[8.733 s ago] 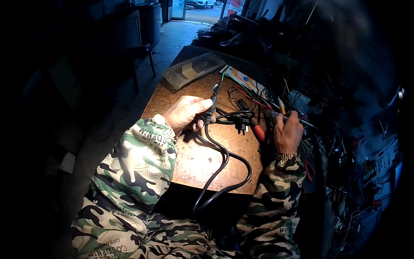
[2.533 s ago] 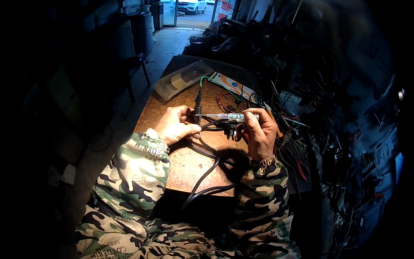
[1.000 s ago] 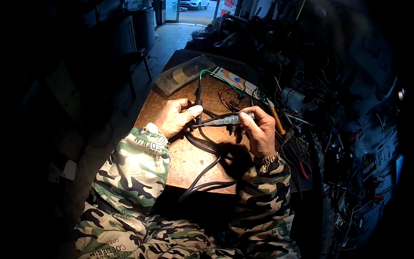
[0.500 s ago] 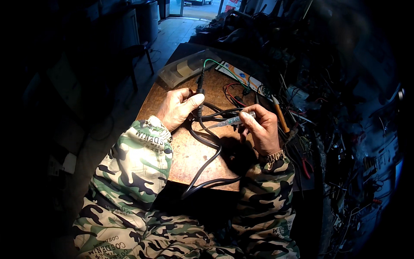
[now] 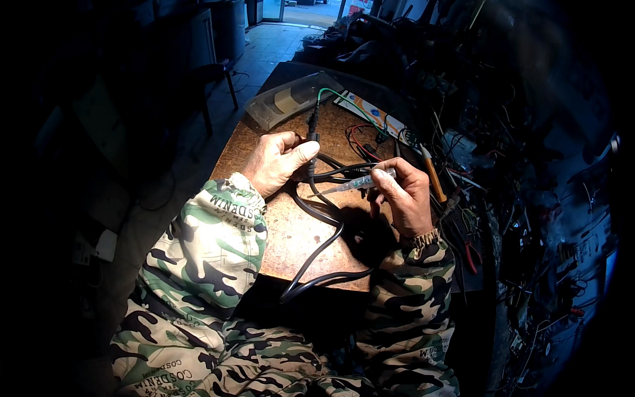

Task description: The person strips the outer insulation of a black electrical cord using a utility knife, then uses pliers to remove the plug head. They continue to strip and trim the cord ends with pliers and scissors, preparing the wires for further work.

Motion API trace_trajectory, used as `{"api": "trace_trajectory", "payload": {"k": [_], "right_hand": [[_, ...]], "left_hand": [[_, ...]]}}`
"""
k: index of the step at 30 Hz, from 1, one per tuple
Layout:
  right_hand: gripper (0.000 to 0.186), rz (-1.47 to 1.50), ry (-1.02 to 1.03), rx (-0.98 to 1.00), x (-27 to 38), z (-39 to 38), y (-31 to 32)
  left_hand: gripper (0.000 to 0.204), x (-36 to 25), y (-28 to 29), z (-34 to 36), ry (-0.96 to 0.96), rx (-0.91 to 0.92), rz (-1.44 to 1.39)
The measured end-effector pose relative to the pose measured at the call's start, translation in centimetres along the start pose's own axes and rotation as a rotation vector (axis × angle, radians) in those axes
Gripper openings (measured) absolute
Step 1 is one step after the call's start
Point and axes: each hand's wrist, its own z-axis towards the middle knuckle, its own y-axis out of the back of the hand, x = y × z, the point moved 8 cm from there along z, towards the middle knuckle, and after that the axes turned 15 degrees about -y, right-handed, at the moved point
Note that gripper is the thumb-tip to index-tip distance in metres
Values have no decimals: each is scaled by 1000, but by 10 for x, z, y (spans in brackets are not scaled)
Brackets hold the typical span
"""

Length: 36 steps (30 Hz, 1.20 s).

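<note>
My left hand (image 5: 276, 162) is closed on a black cable plug (image 5: 313, 139), pinching it between thumb and fingers. A dark clip (image 5: 313, 121) on a green wire (image 5: 350, 98) meets the plug's far end. Between the thumb and fingers of my right hand (image 5: 405, 192) is a clear-handled tester screwdriver (image 5: 356, 184). Its thin tip points left, below the plug; whether it touches the cable I cannot tell. The black cable (image 5: 320, 251) loops across the wooden table (image 5: 291, 248) and over its near edge.
A clear plastic tray (image 5: 268, 109) lies at the table's far left. Behind the cable are a white-and-orange box (image 5: 370, 114) and red wires (image 5: 354, 135). Right of my right hand lie an orange-handled tool (image 5: 433, 175), red-handled pliers (image 5: 470, 258) and tangled wires.
The whole view has shifted slightly. Both hands keep their grips on the plug and the tester screwdriver, with no clear movement between them.
</note>
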Motion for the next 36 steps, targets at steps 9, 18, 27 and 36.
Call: {"api": "trace_trajectory", "payload": {"k": [9,18,27,36], "right_hand": [[19,126,82,-10,4,-2,4],[18,159,105,-34,7,-4,7],[16,166,105,-46,7,-5,11],[20,123,153,-128,8,-4,18]], "left_hand": [[40,1,-4,-2,22,22,4],[45,5,-2,0,-2,23,75],[47,2,-4,-1,9,31,38],[45,1,-6,-3,46,33,-3]]}}
